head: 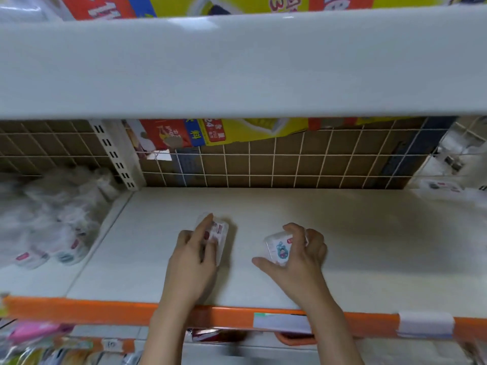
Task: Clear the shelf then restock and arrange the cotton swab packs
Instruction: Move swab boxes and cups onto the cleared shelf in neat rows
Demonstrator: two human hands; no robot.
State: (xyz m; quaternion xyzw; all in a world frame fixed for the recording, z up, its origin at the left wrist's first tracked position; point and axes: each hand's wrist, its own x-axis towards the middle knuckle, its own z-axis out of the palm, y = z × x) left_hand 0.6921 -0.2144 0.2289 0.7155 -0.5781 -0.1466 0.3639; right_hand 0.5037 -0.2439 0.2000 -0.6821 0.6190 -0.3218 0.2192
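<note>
The fingers of the left hand (193,255) curl around one cotton swab pack (217,233) and the right hand (300,255) grasps another pack (278,248), both low over the shelf (369,233). The shelf board looks already cleared, so I judge restocking has only begun. Many blurred packs (50,219) wait on the left side.

Two bare forearms show, each ending in a bare hand: the left hand (193,255) and the right hand (299,258). No sleeve, cuff or glove covers either arm as far as the bottom edge of the view, and no watch, bracelet or ring shows on either wrist or on the fingers. The fingers are slender, with short, plain nails so far as the soft focus lets them be made out.
</note>
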